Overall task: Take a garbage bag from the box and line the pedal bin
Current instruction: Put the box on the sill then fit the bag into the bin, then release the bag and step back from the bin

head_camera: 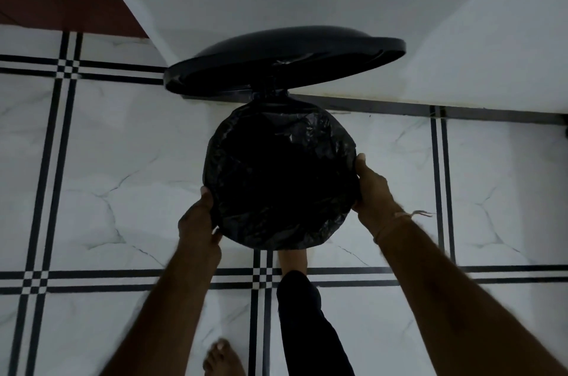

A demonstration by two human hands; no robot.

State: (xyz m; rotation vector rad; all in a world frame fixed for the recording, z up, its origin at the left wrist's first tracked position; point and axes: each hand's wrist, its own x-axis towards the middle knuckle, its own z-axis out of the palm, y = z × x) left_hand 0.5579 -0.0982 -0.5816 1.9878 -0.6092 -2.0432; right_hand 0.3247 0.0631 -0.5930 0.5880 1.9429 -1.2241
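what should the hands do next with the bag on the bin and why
Probably press the bag's edge down around the rim. The garbage bag already covers the bin's mouth, the lid is up, and the left hand and right hand grip opposite sides, so only snugging the overhang seems left.

A home: marble-look tiled floor (123, 178), bare foot (222, 357).
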